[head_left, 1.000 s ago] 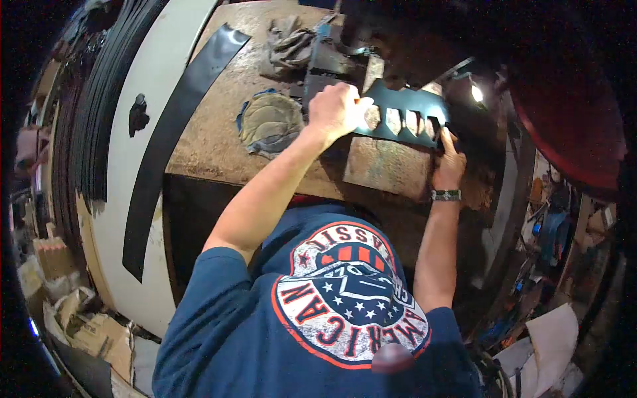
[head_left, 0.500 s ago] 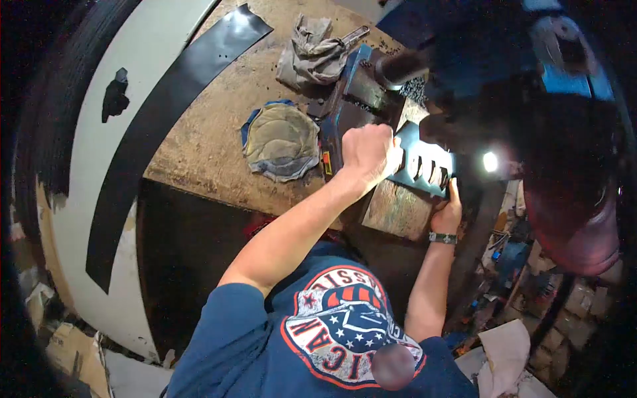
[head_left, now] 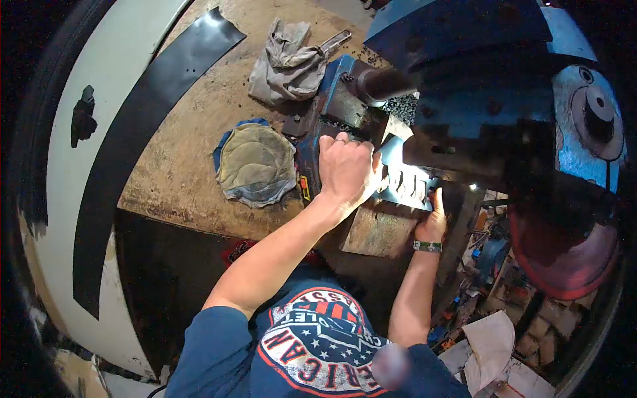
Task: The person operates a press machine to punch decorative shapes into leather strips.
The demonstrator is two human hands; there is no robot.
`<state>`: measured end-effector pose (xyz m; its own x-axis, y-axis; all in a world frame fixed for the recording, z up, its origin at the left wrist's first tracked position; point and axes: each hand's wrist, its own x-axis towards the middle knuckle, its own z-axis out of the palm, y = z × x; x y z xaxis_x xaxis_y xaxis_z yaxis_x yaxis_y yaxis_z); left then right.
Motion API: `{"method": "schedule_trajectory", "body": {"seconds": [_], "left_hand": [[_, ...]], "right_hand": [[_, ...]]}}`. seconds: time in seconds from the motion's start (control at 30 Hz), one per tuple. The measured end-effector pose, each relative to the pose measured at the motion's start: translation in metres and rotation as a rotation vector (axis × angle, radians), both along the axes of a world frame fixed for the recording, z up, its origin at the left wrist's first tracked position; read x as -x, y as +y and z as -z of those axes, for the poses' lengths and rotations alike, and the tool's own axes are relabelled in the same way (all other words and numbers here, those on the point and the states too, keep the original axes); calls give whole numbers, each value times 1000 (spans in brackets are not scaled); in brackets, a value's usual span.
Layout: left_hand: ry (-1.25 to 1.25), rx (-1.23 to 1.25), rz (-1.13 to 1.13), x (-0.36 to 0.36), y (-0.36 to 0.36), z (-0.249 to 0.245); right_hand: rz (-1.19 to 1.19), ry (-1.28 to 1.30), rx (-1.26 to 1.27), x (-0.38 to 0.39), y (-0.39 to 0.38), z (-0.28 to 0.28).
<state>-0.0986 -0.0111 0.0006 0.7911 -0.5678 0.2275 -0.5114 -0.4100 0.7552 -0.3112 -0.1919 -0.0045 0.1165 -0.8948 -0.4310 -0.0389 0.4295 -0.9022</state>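
Observation:
A bright metal plate with several curved slots lies under the big machine, lit by a lamp. My left hand is closed, its fingers wrapped round the plate's left end and the thumb along the edge. With the thumb on top, my right hand grips the plate's right end; its other fingers are hidden beneath. Below the plate sits a wooden block. Just behind my left hand is the machine's blue base, with a dark round post rising from it.
A round padded leather bag and a crumpled grey cloth rest on the wooden bench. A long black curved strip lies across a pale panel at the left. The machine's dark arm overhangs the right side. Small dark slugs are piled near the post.
The whole view has shifted, so the bench and machine appear farther left. Both hands keep their hold on the plate, whose slots now catch more light.

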Motion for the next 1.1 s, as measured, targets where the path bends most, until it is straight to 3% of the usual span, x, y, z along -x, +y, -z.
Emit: {"method": "schedule_trajectory", "body": {"seconds": [0.2, 0.4, 0.83, 1.1], "left_hand": [[-15, 26, -33, -1, -3, 2], [-36, 75, -54, 1, -4, 5], [-145, -73, -12, 6, -6, 8], [-70, -249, 35, 3, -11, -1]], "right_hand": [[-63, -85, -29, -1, -9, 4], [41, -60, 17, -17, -2, -5], [46, -148, 78, 3, -21, 25], [212, -238, 123, -8, -12, 24]]}}
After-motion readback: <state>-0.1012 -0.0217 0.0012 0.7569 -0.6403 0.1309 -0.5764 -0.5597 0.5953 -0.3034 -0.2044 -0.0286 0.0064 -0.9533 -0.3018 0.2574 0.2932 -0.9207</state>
